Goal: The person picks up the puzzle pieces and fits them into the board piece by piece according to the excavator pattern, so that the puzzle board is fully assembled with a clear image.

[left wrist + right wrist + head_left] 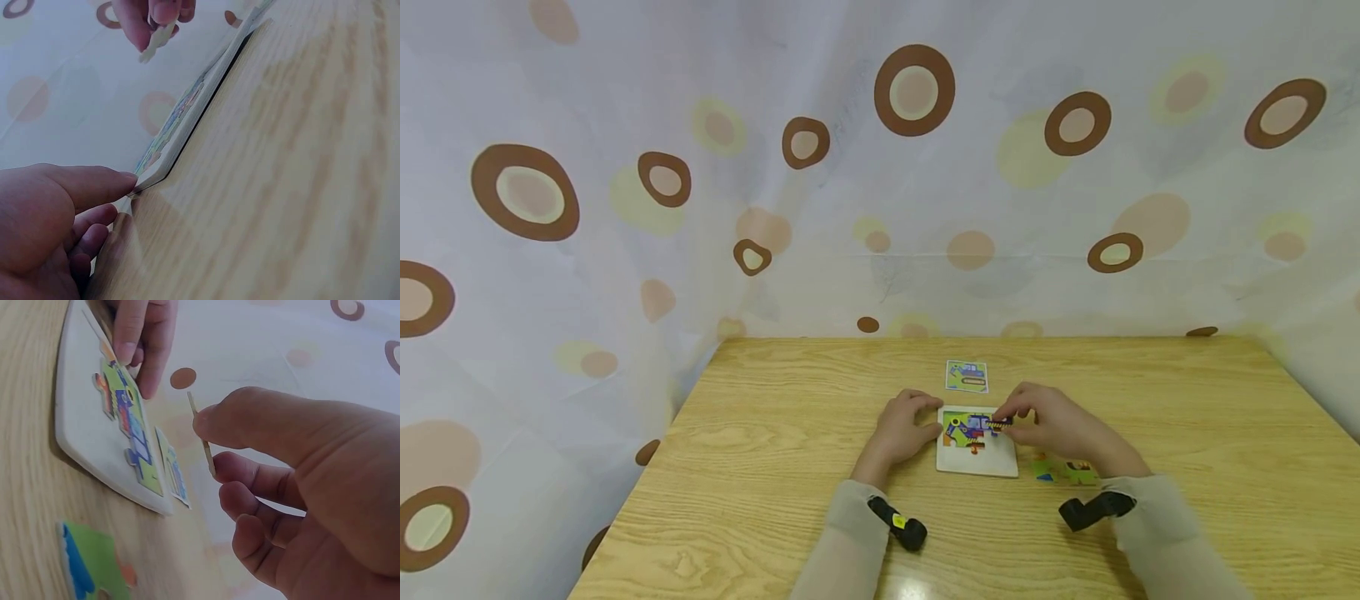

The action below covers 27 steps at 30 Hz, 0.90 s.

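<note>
A white puzzle board (977,464) lies on the table, its upper part filled with joined jigsaw pieces (957,429) in green, blue and red. My left hand (901,427) rests at the board's left side. In the left wrist view its straight thumb (109,182) touches a corner of the board, the other fingers loosely bent. Between thumb and fingers my right hand (1051,421) pinches a thin jigsaw piece (203,440) above the board's right part. The right wrist view shows that piece edge-on, apart from the board; its dark striped face shows in the head view.
Loose green jigsaw pieces (1081,476) lie right of the board, partly under my right wrist. Behind the board is a small picture card (967,377) of a vehicle. A spotted curtain (925,183) hangs along the wooden table's (760,467) back and sides.
</note>
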Available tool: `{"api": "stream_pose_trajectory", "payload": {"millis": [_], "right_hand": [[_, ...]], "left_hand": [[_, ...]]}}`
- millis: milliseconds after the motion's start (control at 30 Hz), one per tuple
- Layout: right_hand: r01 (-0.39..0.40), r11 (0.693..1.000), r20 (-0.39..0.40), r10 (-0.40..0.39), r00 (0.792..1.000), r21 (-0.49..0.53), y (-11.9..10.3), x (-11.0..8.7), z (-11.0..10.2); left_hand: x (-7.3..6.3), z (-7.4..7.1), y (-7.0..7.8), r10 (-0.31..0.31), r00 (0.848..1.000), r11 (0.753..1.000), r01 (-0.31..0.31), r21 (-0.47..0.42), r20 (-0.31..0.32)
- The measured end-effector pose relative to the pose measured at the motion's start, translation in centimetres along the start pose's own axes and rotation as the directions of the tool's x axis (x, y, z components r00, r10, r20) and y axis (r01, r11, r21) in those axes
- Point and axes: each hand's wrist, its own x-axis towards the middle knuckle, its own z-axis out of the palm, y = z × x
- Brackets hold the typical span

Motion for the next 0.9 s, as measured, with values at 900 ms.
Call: {"api": "stream_pose_trajectory", "payload": {"millis": [900], "right_hand": [[0.009,1.000,0.084,-0.007,0.996,-0.023,1.2,0.9,2.1]], "left_hand": [[0.1,-0.1,-0.1,0.008,1.000,1.000,-0.008,0.007,0.008]]}}
